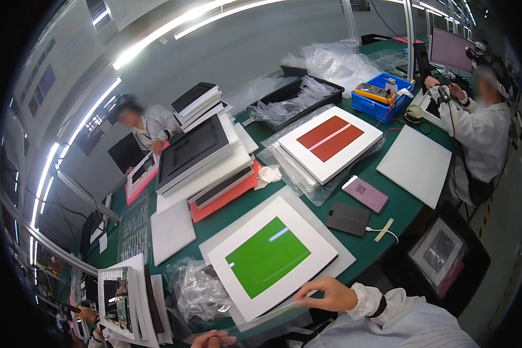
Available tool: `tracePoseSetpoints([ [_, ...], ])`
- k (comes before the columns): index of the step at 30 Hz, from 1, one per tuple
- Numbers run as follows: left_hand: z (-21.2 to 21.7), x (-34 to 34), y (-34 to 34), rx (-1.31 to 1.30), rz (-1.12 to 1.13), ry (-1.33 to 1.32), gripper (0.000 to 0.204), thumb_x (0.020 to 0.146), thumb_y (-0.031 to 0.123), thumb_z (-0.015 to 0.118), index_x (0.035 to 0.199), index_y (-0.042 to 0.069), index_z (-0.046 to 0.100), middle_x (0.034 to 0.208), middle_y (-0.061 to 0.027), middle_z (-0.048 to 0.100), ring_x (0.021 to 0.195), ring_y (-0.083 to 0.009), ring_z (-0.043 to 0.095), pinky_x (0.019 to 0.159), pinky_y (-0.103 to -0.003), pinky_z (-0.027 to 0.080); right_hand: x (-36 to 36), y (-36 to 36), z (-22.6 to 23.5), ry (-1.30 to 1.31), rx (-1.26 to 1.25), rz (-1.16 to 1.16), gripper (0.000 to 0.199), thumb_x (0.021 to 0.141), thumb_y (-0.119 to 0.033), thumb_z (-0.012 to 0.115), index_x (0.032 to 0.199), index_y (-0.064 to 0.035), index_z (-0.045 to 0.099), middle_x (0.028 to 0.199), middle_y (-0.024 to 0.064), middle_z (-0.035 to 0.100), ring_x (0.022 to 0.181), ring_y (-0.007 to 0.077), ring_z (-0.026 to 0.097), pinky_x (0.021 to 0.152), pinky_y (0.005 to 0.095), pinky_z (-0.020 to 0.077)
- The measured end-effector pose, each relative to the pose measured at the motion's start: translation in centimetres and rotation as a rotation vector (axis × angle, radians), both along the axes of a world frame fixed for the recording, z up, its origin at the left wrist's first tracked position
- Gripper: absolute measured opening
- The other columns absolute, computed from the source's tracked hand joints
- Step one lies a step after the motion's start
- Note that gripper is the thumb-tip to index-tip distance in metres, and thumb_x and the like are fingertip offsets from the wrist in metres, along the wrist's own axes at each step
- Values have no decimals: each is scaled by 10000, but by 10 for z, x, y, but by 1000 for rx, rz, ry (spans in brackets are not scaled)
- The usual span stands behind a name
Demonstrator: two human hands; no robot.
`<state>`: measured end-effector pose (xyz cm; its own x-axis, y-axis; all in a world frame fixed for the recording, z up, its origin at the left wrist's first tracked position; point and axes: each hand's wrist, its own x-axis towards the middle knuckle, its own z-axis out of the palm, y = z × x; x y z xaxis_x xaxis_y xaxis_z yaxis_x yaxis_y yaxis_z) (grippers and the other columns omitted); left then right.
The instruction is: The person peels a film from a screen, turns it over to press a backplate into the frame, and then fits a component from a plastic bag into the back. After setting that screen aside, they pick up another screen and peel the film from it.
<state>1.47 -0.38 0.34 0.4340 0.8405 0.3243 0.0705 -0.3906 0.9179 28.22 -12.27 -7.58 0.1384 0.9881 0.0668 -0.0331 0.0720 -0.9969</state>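
Green-screen panel lies flat on the green table, nearest the wearer. Right hand pinches the clear film at its near edge, fingers closed. Left hand sits below the panel's near-left corner, grip unclear. Crumpled plastic bag just left of the panel. Likely stiff, fragile, slick; hold by white border.
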Motion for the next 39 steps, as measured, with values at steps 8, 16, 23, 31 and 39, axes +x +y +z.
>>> tracePoseSetpoints([
  [8,-25,4,2,-247,-66,40,315,920,208,525,1093,-50,577,858,-127,642,741,-193,629,666,-295,499,1,-8,-2,-176,151,-246,179,782,-46,650,960,-57,667,824,54,623,760,175,599,712,254,468],
  [16,-56,1,15,-266,-23,212,214,845,35,590,1039,-47,554,895,-125,628,832,-183,610,746,-258,465,27,-19,13,-215,-7,-383,157,749,-24,673,900,8,644,786,79,650,700,130,615,672,240,485],
  [23,-66,38,51,-272,54,175,86,822,0,596,878,-54,560,791,-105,650,756,-148,629,713,-229,477,56,17,11,-200,-32,-442,93,758,-33,666,829,21,641,766,66,654,695,116,601,668,230,468],
  [31,-77,62,96,-172,75,372,147,794,110,656,833,-31,642,767,-62,657,697,-111,610,661,-228,471,85,65,5,-296,-55,-400,106,786,-60,642,841,31,633,755,70,645,672,109,596,652,217,470],
  [39,-87,75,120,-147,104,428,149,770,137,662,824,-2,662,711,-77,654,636,-136,613,612,-248,470,96,89,-18,-298,-99,-394,103,787,-64,640,841,24,634,747,64,639,663,109,586,647,208,469],
])
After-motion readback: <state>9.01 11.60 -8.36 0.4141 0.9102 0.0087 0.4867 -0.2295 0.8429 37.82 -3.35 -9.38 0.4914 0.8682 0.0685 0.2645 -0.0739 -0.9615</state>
